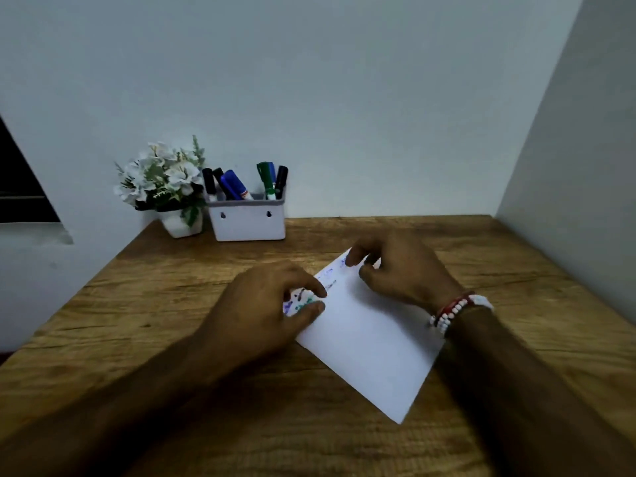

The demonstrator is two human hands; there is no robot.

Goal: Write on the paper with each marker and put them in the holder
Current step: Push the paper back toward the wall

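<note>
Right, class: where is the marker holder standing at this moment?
In the head view, the white holder stands at the far edge of the table, left of centre, just right of the flower pot.

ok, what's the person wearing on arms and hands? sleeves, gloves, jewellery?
No gloves, and no sleeves on the forearms in view. The left hand and its wrist carry nothing, with no ring visible. The right hand has beaded bracelets at the wrist: white bead strands plus a red one.

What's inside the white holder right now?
Capped markers stand in the holder: black and blue at left, green, blue and black at right. Its wall hides their lower parts.
</note>
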